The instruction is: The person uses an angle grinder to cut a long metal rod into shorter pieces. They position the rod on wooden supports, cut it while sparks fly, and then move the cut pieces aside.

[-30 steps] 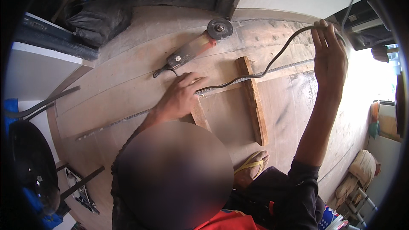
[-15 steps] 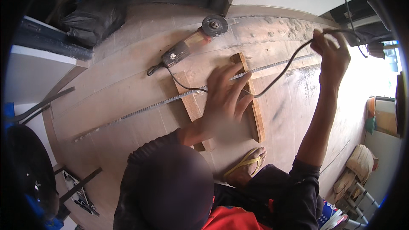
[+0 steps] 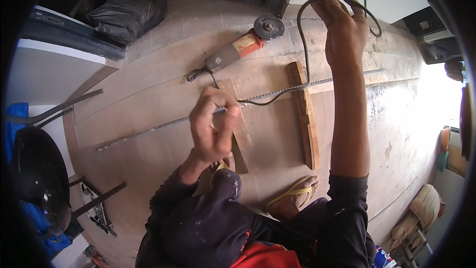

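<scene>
My right hand point(image 3: 345, 32) is closed around a black cord point(image 3: 307, 39), raised near the upper right, with a loop hanging beside it. The cord runs down across the floor to an angle grinder point(image 3: 233, 52) with a dark disc, lying on its side. A ribbed steel bar point(image 3: 173, 122) lies across two wooden pieces, one pale point(image 3: 240, 139) and one browner point(image 3: 310, 134). My left hand point(image 3: 213, 124) is curled, thumb toward forefinger, above the bar near the cord; whether anything is inside it is hidden.
A black bag point(image 3: 119, 20) lies by a dark doorway at upper left. A black rounded object point(image 3: 42, 173) and dark bars point(image 3: 99, 198) stand at left. A pale sack point(image 3: 421, 198) sits at lower right. My sandalled feet point(image 3: 297, 191) are on the floor point(image 3: 377, 149) below.
My right hand has moved up and left with the cord, lifting it. My left hand moved right with fingers spread, then came back left and curled.
</scene>
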Demonstrator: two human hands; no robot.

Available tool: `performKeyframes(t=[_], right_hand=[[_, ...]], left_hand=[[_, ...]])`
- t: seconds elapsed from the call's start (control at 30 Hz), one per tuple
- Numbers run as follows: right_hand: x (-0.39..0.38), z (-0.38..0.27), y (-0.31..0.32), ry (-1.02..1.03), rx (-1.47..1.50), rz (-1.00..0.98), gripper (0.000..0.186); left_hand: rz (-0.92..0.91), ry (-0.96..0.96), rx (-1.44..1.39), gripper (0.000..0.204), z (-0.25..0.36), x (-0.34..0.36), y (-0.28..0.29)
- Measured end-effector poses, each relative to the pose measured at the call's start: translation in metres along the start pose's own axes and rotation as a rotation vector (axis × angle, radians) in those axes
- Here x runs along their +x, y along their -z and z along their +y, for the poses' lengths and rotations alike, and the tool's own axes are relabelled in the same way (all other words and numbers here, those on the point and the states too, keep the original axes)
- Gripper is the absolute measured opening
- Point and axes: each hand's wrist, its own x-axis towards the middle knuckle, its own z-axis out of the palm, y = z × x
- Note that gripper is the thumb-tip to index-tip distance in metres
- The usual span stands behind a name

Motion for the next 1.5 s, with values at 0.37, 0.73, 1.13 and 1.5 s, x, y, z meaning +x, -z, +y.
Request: performKeyframes(t=[0.37,0.73,1.13,1.5], right_hand=[[-0.014,0.131,-0.105,0.001,-0.679,0.024,0.029],[-0.205,0.054,-0.084,-0.749,-0.025,-0.991,0.047],[-0.116,-0.091,0.216,-0.727,-1.708,-0.929,0.043],[-0.187,-0.005,0.294,-0.678,-1.302,-0.486,0.042]], left_hand=[[-0.649,0.129,-0.018,0.015,0.000,-0.017,-0.013],[-1.427,0.475,0.442,0.029,-0.025,-0.100,-0.010],[-0.539,0.097,0.481,0.032,-0.086,-0.057,-0.020],[-0.658,0.061,0.797,0.030,-0.158,-0.011,-0.116]])
